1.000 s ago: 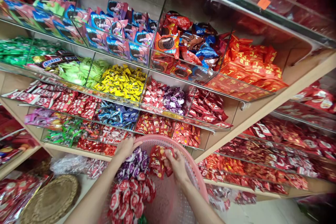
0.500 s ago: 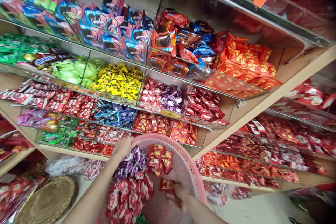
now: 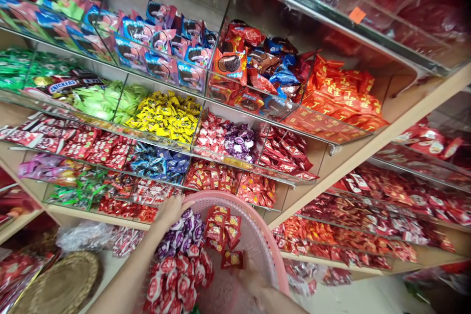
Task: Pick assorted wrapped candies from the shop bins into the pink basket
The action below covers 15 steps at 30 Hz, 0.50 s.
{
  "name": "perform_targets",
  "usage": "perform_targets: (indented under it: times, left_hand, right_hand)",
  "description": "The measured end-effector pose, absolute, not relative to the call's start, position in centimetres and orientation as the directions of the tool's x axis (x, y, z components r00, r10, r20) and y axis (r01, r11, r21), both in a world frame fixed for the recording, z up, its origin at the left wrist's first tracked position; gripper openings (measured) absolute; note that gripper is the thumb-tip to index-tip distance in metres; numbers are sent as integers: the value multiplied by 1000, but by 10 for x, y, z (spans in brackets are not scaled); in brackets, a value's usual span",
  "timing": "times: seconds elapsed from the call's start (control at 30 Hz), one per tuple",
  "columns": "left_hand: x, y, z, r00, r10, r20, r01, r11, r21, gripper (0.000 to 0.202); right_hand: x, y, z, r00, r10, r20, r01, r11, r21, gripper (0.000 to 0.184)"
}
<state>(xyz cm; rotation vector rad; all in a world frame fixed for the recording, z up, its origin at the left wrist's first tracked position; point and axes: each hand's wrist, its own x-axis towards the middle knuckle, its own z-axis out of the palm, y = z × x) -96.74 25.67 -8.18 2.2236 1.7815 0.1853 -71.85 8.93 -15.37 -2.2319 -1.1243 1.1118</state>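
Shelving of pale wood (image 3: 368, 130) rises in four stepped tiers of clear acrylic bins (image 3: 165, 130), packed with wrapped sweets and biscuits in many colours, red packs filling the bins to the right. Below, a round woven straw mat (image 3: 61, 287) leans at the lower left, just beside a clear plastic bag (image 3: 83, 236). A round pink plastic basket (image 3: 253, 213) sits under the person's hands, holding three heaps: red-and-white wrapped sweets (image 3: 174, 277), purple-and-white wrapped sweets (image 3: 180, 235) and about six red-and-gold packets (image 3: 221, 228). The left hand (image 3: 169, 211) curls over the basket's rim, fingers pressed closed around it. The right hand (image 3: 253, 278) lies low inside the basket, blurred, just beside one loose red-and-gold packet (image 3: 231, 259); whether its fingers pinch that packet or stand spread, one cannot tell.
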Motion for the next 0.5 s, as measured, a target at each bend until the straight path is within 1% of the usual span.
perform_targets:
  times: [0.07, 0.13, 0.2, 0.27, 0.33, 0.4, 0.5]
  left_hand:
    - [-967, 257, -82, 232, 970, -72, 933, -201, 299, 59]
    - [-967, 257, -83, 244, 967, -71, 932, -214, 292, 58]
    - [-967, 258, -84, 252, 965, -69, 932, -223, 287, 58]
    - [-968, 258, -85, 249, 966, -65, 933, -221, 285, 59]
    - [-968, 258, -87, 246, 968, -55, 933, -220, 286, 59]
    - [-968, 259, -89, 248, 968, -51, 931, -223, 289, 60]
    - [-969, 260, -90, 255, 966, -46, 929, -232, 288, 60]
  right_hand:
    - [-716, 87, -149, 313, 884, -348, 744, -456, -488, 66]
    - [-715, 86, -142, 223, 940, -259, 907, -297, -297, 68]
    - [-716, 90, -135, 166, 951, -262, 970, -206, -131, 61]
    - [-720, 96, -128, 149, 940, -307, 987, -162, -16, 59]
    - [-725, 103, -123, 124, 930, -345, 992, -120, 33, 60]
    - [-730, 108, -121, 104, 926, -362, 995, -92, 50, 57]
    - [-730, 111, -125, 106, 921, -374, 994, -90, 62, 43]
